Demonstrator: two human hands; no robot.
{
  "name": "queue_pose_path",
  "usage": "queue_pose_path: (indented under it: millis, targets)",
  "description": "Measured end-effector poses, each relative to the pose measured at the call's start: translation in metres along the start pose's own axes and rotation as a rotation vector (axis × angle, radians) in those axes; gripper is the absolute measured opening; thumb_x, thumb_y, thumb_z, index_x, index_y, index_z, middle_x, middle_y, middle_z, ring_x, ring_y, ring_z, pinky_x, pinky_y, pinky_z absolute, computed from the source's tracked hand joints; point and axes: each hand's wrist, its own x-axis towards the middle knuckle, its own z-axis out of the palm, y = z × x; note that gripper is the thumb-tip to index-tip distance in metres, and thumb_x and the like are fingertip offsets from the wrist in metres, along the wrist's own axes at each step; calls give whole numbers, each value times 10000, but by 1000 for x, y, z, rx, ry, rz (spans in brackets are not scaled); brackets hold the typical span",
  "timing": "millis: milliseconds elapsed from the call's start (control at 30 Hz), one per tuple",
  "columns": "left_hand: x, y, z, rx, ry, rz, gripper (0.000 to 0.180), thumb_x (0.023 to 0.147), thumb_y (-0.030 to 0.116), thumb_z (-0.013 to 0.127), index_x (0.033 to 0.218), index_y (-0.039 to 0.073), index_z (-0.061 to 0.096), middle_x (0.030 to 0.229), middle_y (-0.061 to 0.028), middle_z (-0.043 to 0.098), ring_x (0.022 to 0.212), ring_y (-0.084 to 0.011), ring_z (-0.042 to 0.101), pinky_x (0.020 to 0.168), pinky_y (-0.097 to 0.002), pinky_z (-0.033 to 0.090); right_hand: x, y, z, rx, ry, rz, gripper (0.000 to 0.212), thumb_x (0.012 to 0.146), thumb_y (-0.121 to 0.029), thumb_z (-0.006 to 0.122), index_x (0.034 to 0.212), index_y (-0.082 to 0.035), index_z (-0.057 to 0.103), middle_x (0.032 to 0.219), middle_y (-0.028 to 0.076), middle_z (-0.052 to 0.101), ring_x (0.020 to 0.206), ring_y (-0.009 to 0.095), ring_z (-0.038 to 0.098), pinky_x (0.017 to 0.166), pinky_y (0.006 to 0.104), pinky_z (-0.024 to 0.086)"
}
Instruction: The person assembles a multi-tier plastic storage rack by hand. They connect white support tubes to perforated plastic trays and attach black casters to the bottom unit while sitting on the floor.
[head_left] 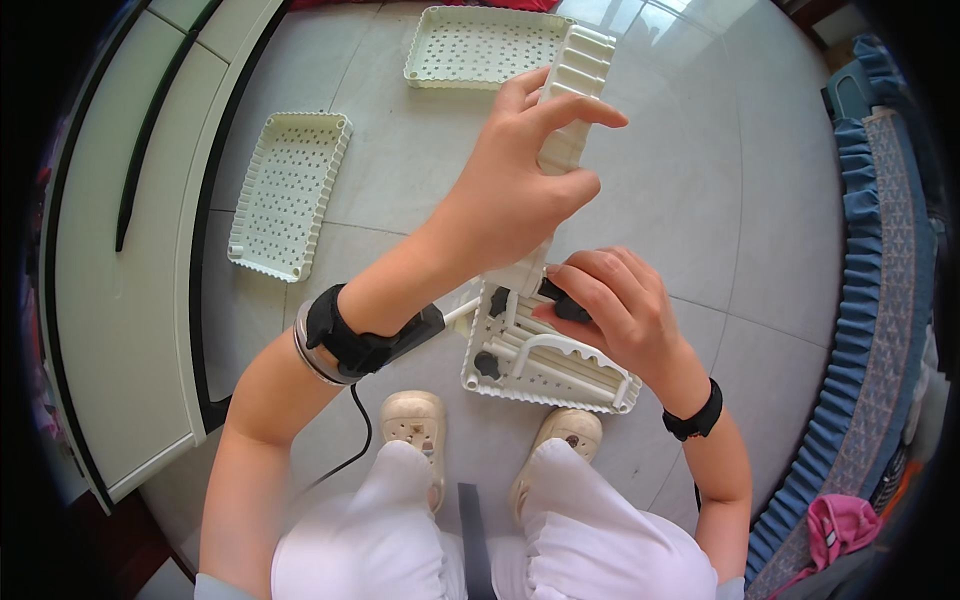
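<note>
My left hand is closed around a long white plastic piece with a ribbed side, apparently a tray seen edge-on, held up at a slant over the floor. At its lower end, my right hand pinches a small black part, which looks like a caster. The fingers hide how the black part meets the white piece. Beneath both hands lies a white perforated tray with white tubes, a white curved handle and black caster-like parts in it.
Two more white perforated trays lie on the tiled floor, one at the far side and one at the left. A pale drawer cabinet borders the left. Blue ruffled fabric lines the right. My shoes are close to the tube-filled tray.
</note>
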Motion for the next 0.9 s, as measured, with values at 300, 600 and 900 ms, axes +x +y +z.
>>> queue_pose_path:
  millis: [300, 600, 900]
  targets:
    - [-8, -4, 12, 9, 11, 57, 467, 678, 30, 499, 1116, 144, 613, 1162, -121, 534, 1289, -283, 290, 993, -358, 361, -5, -2, 2, 119, -65, 66, 258, 713, -183, 731, 818, -24, 558, 737, 76, 547, 622, 232, 541, 538, 340, 456]
    - [-3, -9, 2, 122, 47, 80, 477, 667, 40, 511, 1114, 163, 621, 1116, -84, 515, 1117, -237, 431, 960, -335, 374, -3, 3, 9, 253, -111, 192, 245, 780, -214, 687, 845, -11, 566, 681, 89, 522, 564, 252, 525, 489, 334, 431]
    - [-24, 6, 4, 131, 171, 144, 423, 705, 75, 539, 1124, 78, 590, 1185, -169, 468, 1132, -314, 456, 998, -365, 353, -49, 2, 29, 539, 305, 784, 170, 879, -193, 569, 866, -24, 552, 650, 98, 526, 533, 206, 505, 504, 294, 405]
